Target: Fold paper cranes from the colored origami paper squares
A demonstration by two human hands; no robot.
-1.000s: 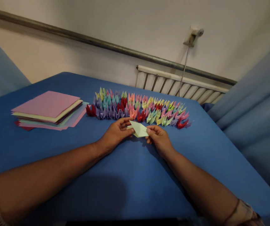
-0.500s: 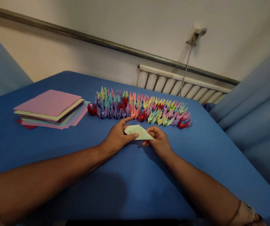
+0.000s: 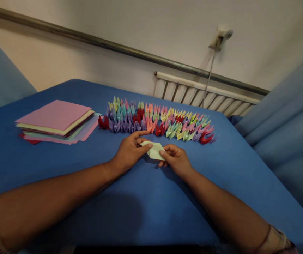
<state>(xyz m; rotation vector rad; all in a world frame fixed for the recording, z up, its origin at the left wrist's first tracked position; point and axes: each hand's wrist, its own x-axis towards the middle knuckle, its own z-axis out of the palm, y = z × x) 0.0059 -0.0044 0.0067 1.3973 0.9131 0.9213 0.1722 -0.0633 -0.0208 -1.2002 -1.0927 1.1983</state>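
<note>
A pale green folded paper (image 3: 156, 151) is held between both hands, a little above the blue table cover. My left hand (image 3: 131, 150) pinches its left end, thumb on top and index finger stretched out past its far edge. On the right end, my right hand (image 3: 177, 159) grips the paper with the thumb on top and the other fingers curled beneath. Just beyond the hands stand rows of small folded paper cranes (image 3: 151, 125) in red, purple, green, pink, yellow and blue.
To the left lies a stack of coloured paper sheets (image 3: 56, 114), pink on top. The blue-covered table (image 3: 109, 218) reaches toward a wall with a metal rail (image 3: 130, 53), a radiator (image 3: 193, 90) and a plugged-in cord (image 3: 210, 76). Blue curtains (image 3: 286, 116) hang on both sides.
The paper's pointed right end has been folded over, so its outline is shorter. My right thumb has come onto the top of the paper, and the left thumb has shifted slightly left.
</note>
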